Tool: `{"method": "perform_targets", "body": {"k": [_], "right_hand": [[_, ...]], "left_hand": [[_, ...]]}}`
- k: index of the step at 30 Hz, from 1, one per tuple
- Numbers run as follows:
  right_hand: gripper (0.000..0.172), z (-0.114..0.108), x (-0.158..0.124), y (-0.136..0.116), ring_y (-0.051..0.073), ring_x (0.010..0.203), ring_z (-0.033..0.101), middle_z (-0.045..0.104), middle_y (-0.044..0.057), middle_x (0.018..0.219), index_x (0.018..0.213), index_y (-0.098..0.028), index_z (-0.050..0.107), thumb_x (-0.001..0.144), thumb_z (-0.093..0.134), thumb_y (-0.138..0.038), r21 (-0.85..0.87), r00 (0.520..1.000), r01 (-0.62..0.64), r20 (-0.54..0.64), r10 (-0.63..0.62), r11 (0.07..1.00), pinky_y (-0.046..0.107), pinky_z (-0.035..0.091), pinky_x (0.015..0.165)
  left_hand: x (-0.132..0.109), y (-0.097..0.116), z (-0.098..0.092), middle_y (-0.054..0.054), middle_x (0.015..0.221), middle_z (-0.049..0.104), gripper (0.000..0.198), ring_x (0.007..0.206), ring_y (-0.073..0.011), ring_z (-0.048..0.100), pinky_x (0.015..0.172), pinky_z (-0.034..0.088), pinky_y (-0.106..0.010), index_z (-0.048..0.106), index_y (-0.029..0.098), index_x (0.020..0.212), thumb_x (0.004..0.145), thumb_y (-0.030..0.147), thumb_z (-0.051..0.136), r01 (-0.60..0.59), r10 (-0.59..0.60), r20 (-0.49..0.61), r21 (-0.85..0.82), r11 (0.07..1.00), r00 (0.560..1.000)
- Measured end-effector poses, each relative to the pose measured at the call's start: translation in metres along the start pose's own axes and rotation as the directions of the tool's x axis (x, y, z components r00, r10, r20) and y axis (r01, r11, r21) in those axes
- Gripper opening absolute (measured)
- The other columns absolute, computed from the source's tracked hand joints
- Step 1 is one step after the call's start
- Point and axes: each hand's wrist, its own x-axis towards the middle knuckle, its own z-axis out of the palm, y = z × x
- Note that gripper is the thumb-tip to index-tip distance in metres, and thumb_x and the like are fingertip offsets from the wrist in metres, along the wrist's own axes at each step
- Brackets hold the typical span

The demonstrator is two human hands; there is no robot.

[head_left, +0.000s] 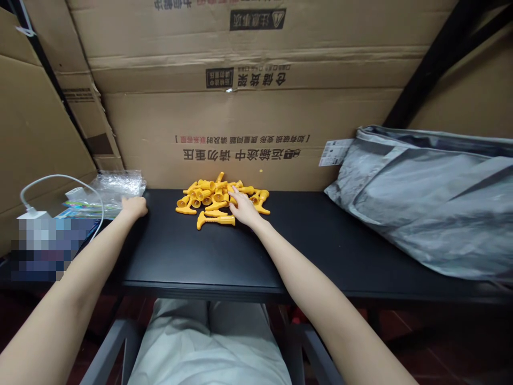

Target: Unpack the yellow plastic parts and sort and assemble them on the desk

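Note:
A heap of yellow plastic T-handled pieces [206, 192] lies on the black table against the cardboard; several show hollow, cup-shaped ends. In front of the heap, one yellow T-handled piece [216, 220] lies on its side, with a twisted shaft between handle and cup. My right hand [245, 209] reaches onto the right part of the heap, fingers apart and touching the pieces; their undersides are hidden. At the left, my left hand [135, 207] is closed beside a clear plastic bag [120, 184]. Whatever its curled fingers hold, if anything, is hidden.
Upright cardboard [240, 115] backs the black table [180, 256]. A large grey bag [425, 198] fills the right side. On the left stand a white charger [34, 222] with a looped cable and some flat packages. Below the table edge are my lap and chair arms.

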Motion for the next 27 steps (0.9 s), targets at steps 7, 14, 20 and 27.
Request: {"method": "perform_targets", "body": {"k": [7,14,20,27], "right_hand": [[0.026,-0.020,-0.003,-0.021,0.026,0.111,0.059,0.069,0.013,0.112,0.102,-0.017,0.069,0.087,0.047,-0.016,-0.092,0.998,0.029,-0.050,-0.033,0.995,0.042,0.045,0.097],[0.016,-0.031,-0.010,-0.044,0.018,0.076,0.062,0.069,0.006,0.081,0.078,-0.016,0.070,0.086,0.063,-0.029,-0.090,0.942,0.178,0.304,-0.143,0.980,0.027,0.043,0.070],[0.019,-0.031,-0.013,-0.044,0.019,0.080,0.062,0.071,0.006,0.088,0.084,-0.017,0.072,0.079,0.071,-0.036,-0.107,0.916,0.173,0.383,-0.120,0.979,0.026,0.043,0.068],[0.013,-0.030,-0.012,-0.044,0.020,0.078,0.062,0.071,0.005,0.083,0.083,-0.018,0.073,0.075,0.072,-0.029,-0.128,0.899,0.195,0.419,-0.125,0.972,0.025,0.044,0.069]], "left_hand": [[0.004,0.010,-0.007,-0.022,0.126,0.063,0.048,0.119,-0.0376,0.056,0.106,0.030,-0.061,0.065,0.013,0.120,0.077,0.028,0.049,0.107,-0.105,0.030,-0.081,0.991,0.994],[0.003,0.016,-0.003,-0.022,0.136,0.053,0.047,0.125,-0.0371,0.049,0.105,0.032,-0.060,0.065,0.015,0.121,0.077,0.024,0.051,0.073,-0.074,-0.017,-0.058,0.996,0.997],[0.004,0.009,0.002,-0.020,0.131,0.059,0.041,0.126,-0.0350,0.048,0.106,0.031,-0.059,0.070,0.015,0.109,0.073,0.020,0.051,-0.097,0.096,-0.048,-0.007,0.995,0.994],[0.009,-0.005,0.001,-0.021,0.127,0.062,0.045,0.122,-0.0333,0.055,0.110,0.025,-0.058,0.070,0.012,0.109,0.069,0.010,0.048,-0.023,0.019,0.049,0.074,0.997,0.999]]}}
